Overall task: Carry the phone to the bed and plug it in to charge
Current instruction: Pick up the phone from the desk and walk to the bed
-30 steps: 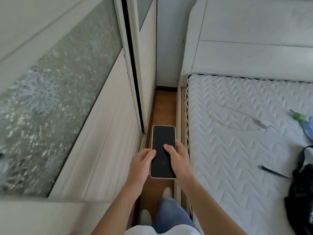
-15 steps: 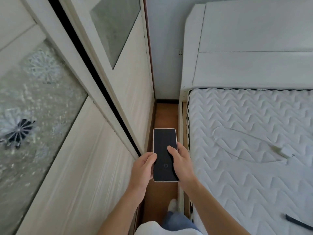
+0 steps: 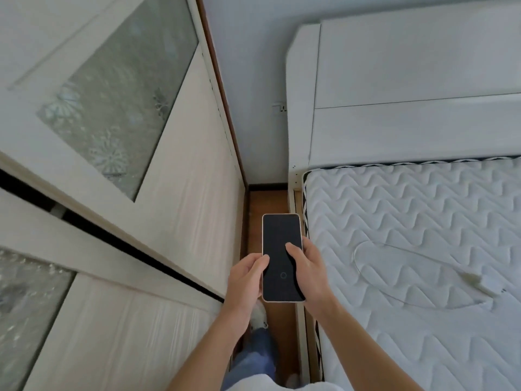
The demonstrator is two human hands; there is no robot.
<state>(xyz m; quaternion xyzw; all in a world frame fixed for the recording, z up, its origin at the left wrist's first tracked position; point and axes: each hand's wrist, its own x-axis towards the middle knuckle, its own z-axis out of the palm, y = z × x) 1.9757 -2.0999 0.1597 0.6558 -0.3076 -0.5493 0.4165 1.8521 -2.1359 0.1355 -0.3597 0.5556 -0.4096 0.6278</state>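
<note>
Phone [image 3: 282, 255], slim rigid slab with slick glass face, judged light but fragile, was held by me over the floor strip beside the bed's [image 3: 394, 221] left edge, left hand [image 3: 246, 280] and right hand [image 3: 308, 273] clasping its long sides, white cable [image 3: 423, 261] lying mid-mattress.

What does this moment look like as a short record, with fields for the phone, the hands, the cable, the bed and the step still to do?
phone: dark screen facing up, held over the floor strip between wardrobe and bed
left hand: grips the phone's left edge
right hand: grips the right edge, thumb on the screen
cable: white, looped on the mattress, plug end lying free
bed: bare quilted mattress, white headboard
wall socket: beside the headboard
to do: phone not yet plugged in
</note>
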